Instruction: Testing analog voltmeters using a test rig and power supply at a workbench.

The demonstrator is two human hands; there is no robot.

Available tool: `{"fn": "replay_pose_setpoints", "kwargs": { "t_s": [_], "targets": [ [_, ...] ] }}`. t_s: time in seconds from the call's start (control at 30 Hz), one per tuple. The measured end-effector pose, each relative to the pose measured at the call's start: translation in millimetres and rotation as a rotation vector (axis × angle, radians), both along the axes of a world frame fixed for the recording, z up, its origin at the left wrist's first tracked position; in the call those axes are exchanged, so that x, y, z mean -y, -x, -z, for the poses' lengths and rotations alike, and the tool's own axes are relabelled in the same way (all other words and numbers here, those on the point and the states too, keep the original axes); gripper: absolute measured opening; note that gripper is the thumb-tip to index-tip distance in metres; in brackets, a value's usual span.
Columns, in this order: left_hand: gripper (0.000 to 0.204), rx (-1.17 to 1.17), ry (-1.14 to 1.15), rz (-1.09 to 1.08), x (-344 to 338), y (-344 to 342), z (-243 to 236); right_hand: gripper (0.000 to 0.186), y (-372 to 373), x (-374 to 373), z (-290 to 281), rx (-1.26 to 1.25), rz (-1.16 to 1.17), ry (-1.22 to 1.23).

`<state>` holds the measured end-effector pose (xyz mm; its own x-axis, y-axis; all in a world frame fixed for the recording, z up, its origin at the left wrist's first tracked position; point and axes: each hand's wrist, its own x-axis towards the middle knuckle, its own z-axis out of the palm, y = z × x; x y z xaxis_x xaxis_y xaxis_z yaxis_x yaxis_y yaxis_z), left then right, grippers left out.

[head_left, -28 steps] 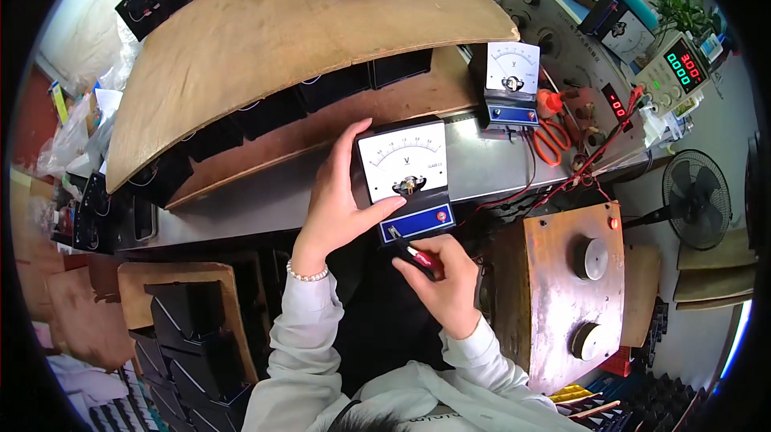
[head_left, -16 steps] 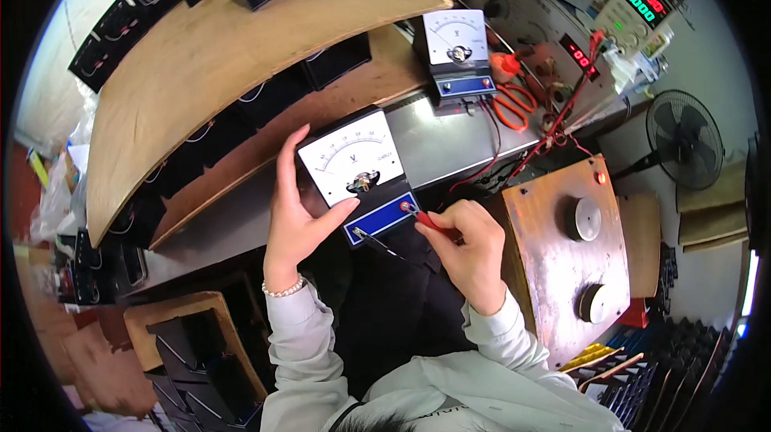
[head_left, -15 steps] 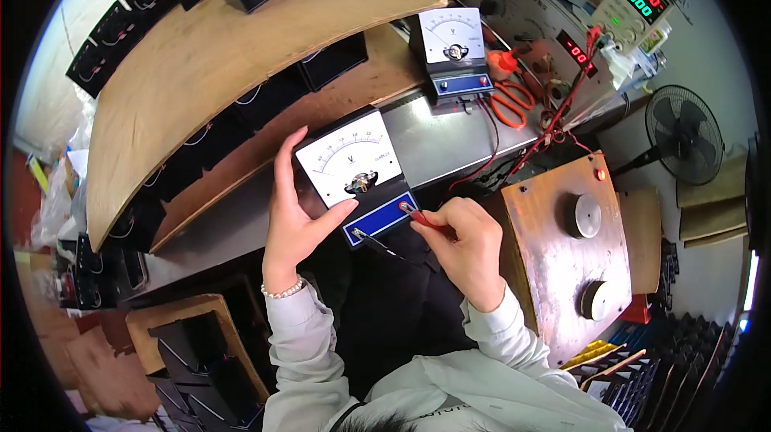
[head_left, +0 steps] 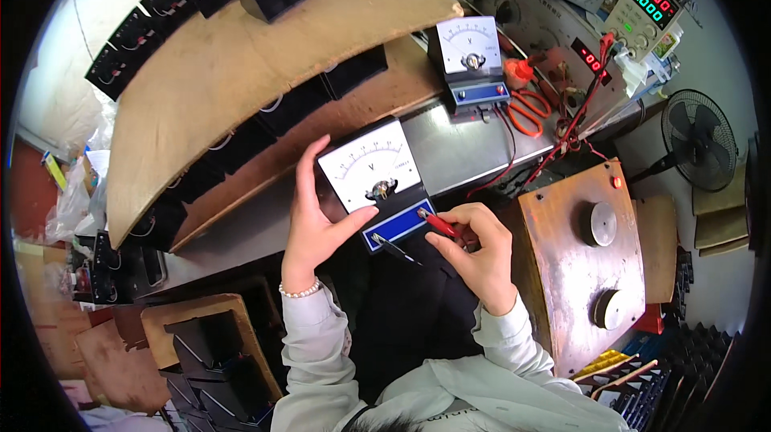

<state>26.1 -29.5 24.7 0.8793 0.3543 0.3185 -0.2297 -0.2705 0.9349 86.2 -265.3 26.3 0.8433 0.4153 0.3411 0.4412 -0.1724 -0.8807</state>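
Note:
My left hand (head_left: 316, 227) grips an analog voltmeter (head_left: 371, 160) with a white dial, black housing and blue terminal panel. Its thumb lies across the front below the dial, and the fingers reach up the left side. A red alligator clip (head_left: 444, 226) bites the right terminal, while a black alligator clip (head_left: 393, 250) is on the left one. Around the red clip's tail, my right hand (head_left: 482, 254) has thumb and index finger apart, the clip showing between them. The index fingertip is close to the clip; whether it touches, I cannot tell.
Behind stands a second voltmeter (head_left: 471, 59), with orange scissors (head_left: 530, 115) beside it. A power supply (head_left: 638, 14) feeds red leads. At right is a wooden box (head_left: 586, 263) with two round knobs. A wooden shelf board (head_left: 281, 38) carries black meters at left.
The thumb and index finger of my right hand have spread off the red clip. The whole scene, voltmeter and hands included, has shifted slightly right and down in the picture.

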Motion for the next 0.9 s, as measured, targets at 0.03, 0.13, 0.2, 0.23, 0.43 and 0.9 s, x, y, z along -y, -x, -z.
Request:
{"fn": "replay_pose_setpoints", "kwargs": {
  "t_s": [0.03, 0.13, 0.2, 0.23, 0.43, 0.9],
  "targets": [
    [0.098, -0.013, -0.030, -0.005, 1, 0, 0, 0.034, 0, 1, -2, -0.038, 0.003, 0.014],
    [0.100, -0.014, 0.053, 0.038, 4, 0, 6, 0.055, -5, -9, -6, 0.171, 0.045, -0.016],
    [0.101, -0.031, 0.118, 0.102, 14, -2, 6, 0.091, 0, -13, -10, 0.263, 0.021, 0.149],
    [0.099, -0.041, -0.064, 0.094, 16, 0, 8, 0.105, 6, -17, -10, 0.288, 0.015, 0.243],
    [0.091, -0.042, -0.639, -0.122, 117, 34, -12, 0.125, 41, 34, 24, 0.101, 0.103, 0.106],
    [0.043, -0.127, -0.664, 0.679, 185, 9, -3, 0.114, 58, 349, 77, -0.022, 1.495, 0.760]
  ]
}}
